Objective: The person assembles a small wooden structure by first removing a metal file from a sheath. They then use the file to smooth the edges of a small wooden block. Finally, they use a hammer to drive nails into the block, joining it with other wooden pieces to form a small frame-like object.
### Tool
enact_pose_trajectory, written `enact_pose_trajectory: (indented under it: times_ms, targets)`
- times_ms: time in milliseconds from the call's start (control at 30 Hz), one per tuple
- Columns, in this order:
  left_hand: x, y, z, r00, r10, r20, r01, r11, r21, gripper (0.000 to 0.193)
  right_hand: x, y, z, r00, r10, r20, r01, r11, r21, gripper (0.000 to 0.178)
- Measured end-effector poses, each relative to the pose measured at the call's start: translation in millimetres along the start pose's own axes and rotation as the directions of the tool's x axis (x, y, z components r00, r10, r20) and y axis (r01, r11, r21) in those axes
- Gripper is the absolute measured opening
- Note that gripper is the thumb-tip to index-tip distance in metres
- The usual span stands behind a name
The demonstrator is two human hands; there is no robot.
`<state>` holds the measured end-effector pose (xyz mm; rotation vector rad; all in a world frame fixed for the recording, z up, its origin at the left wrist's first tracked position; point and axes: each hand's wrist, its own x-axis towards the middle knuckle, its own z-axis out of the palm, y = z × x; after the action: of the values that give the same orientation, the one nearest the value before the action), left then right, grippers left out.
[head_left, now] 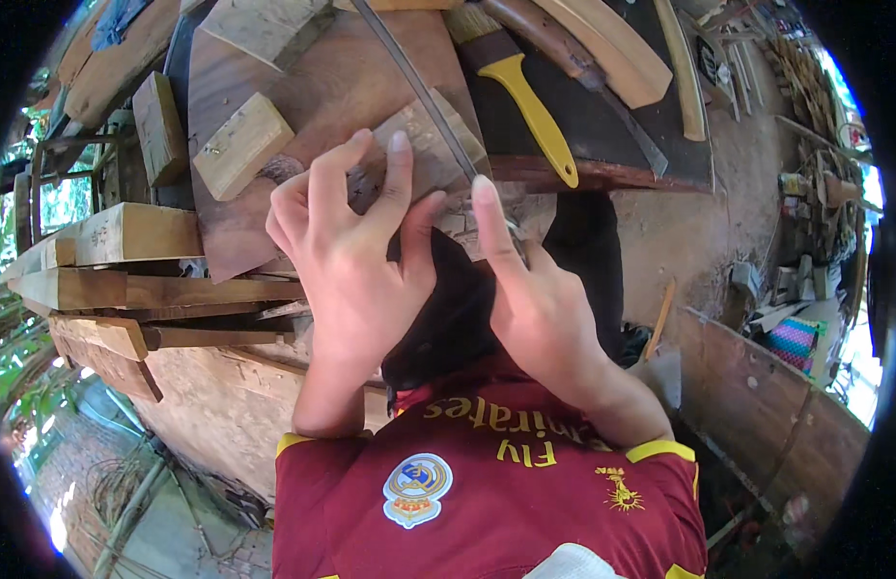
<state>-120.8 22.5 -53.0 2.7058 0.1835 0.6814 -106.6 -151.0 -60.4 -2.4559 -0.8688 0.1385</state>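
Observation:
My right hand (540, 299) is closed, with its index finger stretched along a long, narrow metal file (414, 82). The file slants away to the upper left, across a wooden block (443, 121) on the work board. Its handle end is hidden in my palm. My left hand (356, 227) steadies the same block, the bent fingertips on its top and the thumb by its near edge. To the left of my fingers, a second small wooden block (243, 147) lies on the wide brown board (221, 222).
At the right of the bench are a yellow-handled brush (530, 106), a chisel (622, 121) and a curved wooden piece (612, 48). A larger block (265, 29) sits at the far left. Stacked timber (149, 289) juts out at left. A metal sheet (757, 396) stands at lower right.

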Motion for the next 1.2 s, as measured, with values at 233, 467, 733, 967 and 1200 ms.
enact_pose_trajectory:
  times_ms: [233,467,733,967,1200]
  targets:
    - [-3,-4,4,1.0,0.029,-0.007,-0.029,0.999,-0.033,0.034,-91,18,-4,0.998,-0.006,0.055,0.004,0.999,0.033,0.088]
    - [-2,-8,4,1.0,0.015,0.0,-0.015,0.998,-0.059,0.036,-4,0,5,0.999,-0.021,-0.043,0.021,1.0,-0.001,0.081]
    - [-3,-7,5,1.0,0.017,-0.013,-0.018,0.997,-0.078,0.035,-39,9,5,1.0,0.02,-0.003,-0.02,1.0,0.009,0.084]
    - [0,-6,4,1.0,0.002,-0.022,-0.003,0.998,-0.056,0.037,-9,13,8,0.997,-0.054,-0.05,0.053,0.998,-0.03,0.085]
    - [3,0,-4,1.0,-0.029,-0.002,0.029,0.993,-0.112,0.038,-94,35,4,0.999,-0.01,-0.045,0.019,0.981,0.196,0.081]
